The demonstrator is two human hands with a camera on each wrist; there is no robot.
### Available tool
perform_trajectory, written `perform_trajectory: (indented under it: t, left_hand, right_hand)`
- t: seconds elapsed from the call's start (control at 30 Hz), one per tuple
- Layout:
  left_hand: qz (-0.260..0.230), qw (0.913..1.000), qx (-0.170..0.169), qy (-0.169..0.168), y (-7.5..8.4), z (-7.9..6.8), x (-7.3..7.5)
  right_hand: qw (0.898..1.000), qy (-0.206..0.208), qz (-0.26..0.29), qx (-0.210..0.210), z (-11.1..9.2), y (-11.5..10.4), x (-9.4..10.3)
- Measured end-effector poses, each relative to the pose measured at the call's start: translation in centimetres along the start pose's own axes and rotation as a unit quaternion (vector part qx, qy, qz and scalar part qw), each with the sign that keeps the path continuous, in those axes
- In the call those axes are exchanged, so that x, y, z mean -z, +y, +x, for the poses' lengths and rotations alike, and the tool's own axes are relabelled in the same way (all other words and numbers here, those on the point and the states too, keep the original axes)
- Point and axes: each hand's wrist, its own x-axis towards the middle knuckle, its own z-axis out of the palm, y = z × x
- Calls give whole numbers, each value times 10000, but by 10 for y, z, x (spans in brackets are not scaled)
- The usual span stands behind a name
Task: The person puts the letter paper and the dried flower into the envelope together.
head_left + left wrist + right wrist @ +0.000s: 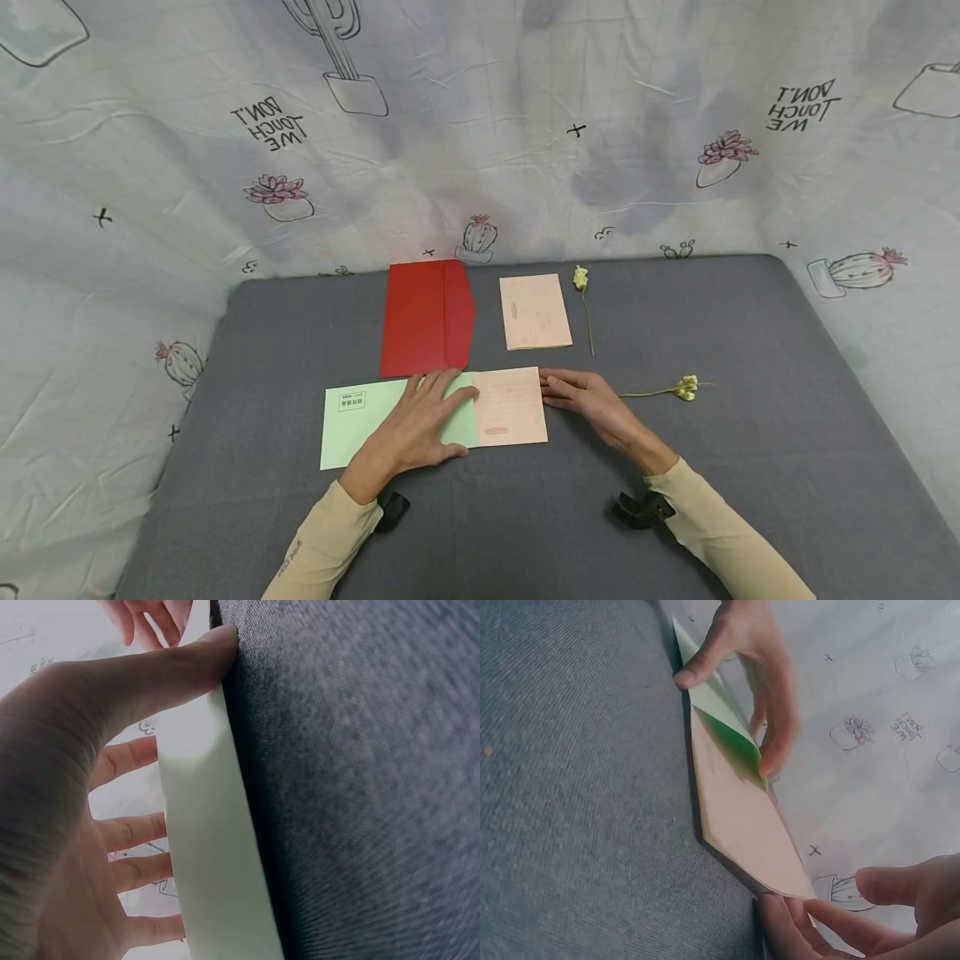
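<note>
A pale green envelope [341,433] lies on the table with a pinkish-beige card [513,408] partly inside its right end. My left hand [412,425] spans the envelope near its mouth, thumb at the near edge and fingers toward the far edge, holding it. In the right wrist view, the envelope's mouth [739,744] gapes over the card. My right hand [592,404] touches the card's right edge with its fingertips; the thumb [889,885] stands off the card in the right wrist view. How far the card reaches inside is hidden.
Behind the left hand lies a red envelope [412,321] with its flap open to the right. Another beige card [534,312] lies to its right, beside a dried flower stem [587,312]. A second dried flower [684,388] lies right of the right hand. Grey cloth [247,400] covers the table.
</note>
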Motion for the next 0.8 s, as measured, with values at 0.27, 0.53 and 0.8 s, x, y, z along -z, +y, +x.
perform_trajectory:
  t: [0.27, 0.53, 0.8]
  left_hand:
    - [52, 10000, -17, 49, -1, 0, 0]
    - [47, 10000, 8, -6, 0, 0, 0]
    - [71, 9999, 43, -71, 0, 0, 1]
  right_hand:
    - [9999, 4, -143, 11, -4, 0, -4]
    - [9981, -557, -158, 231, -3, 2, -10]
    - [9974, -656, 300, -31, 0, 1, -18]
